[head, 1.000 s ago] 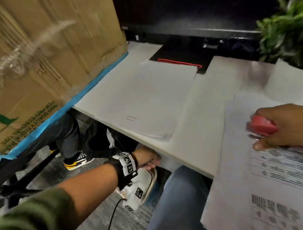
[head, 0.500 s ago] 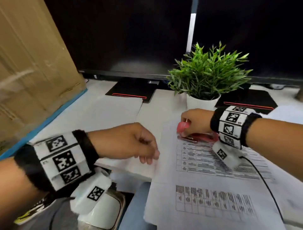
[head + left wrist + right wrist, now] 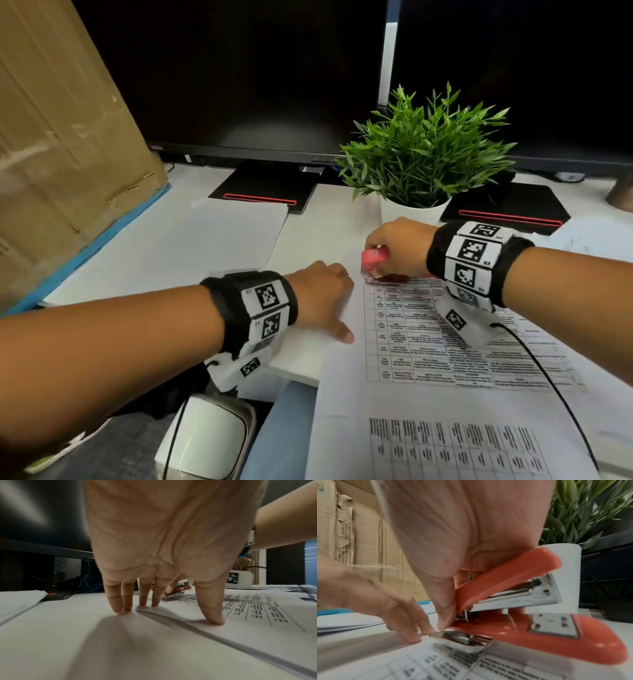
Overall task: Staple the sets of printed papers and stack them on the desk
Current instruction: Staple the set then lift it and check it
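Where the desk (image 3: 329,236) meets its near edge, printed set (image 3: 445,359) lying face up, lower part overhanging toward the lap. Tables of small print on top sheet; none readable. Left hand (image 3: 322,301) spread flat near set's left edge, fingers (image 3: 118,601) straight and pressing, thumb down on the margin, nothing gripped; likely pinning the sheets so they stay squared under the staple. Right hand (image 3: 397,250) at set's far left corner, curled round the red stapler (image 3: 513,601), top arm raised off the base. Corner of the sheets appears tucked into the stapler's mouth; staple not yet driven, by the look of it. Corner probably chosen so pages can turn freely. Wristbands on both arms with square black-and-white coded markers, plus small letters too fine to read. Second paper pile (image 3: 191,246) plain side up near the desk's left edge, well apart from the set; possibly the finished stack, cannot confirm. Cardboard box (image 3: 61,137) at the left edge, no print showing here. Potted plant (image 3: 421,154) just beyond the right hand. Two dark monitors (image 3: 239,75) along the far edge; no legible brand.
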Available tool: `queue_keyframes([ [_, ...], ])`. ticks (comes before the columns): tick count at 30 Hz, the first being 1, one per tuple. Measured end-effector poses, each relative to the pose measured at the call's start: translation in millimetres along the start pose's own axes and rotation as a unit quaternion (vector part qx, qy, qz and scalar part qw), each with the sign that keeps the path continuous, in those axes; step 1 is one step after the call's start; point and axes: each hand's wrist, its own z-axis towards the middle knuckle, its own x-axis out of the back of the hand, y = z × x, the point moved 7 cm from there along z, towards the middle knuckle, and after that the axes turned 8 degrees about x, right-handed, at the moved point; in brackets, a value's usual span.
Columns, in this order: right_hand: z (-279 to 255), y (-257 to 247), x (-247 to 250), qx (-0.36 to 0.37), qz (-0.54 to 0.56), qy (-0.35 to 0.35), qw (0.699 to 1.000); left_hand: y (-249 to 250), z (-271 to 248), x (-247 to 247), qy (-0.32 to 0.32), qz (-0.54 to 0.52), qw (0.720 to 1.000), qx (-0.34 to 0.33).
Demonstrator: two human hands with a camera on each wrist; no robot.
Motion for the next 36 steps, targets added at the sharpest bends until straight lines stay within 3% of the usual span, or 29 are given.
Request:
queue_keyframes([
  [6, 6, -13, -10, 0.025, -0.003, -0.029, 0.999, -4, -4, -1, 0.027, -0.036, 0.999, 0.016],
  [12, 9, -23, -15, 0.036, -0.015, -0.017, 0.999, -16, 11, -9, -0.032, -0.008, 0.998, 0.044],
  [23, 18, -30, -16, 0.021, -0.006, 0.007, 1.000, -19, 8, -14, -0.048, -0.001, 0.997, 0.068],
  [36, 10, -41, -15, 0.100, -0.040, 0.031, 0.994, -23, 6, -19, -0.068, -0.002, 0.993, 0.093],
])
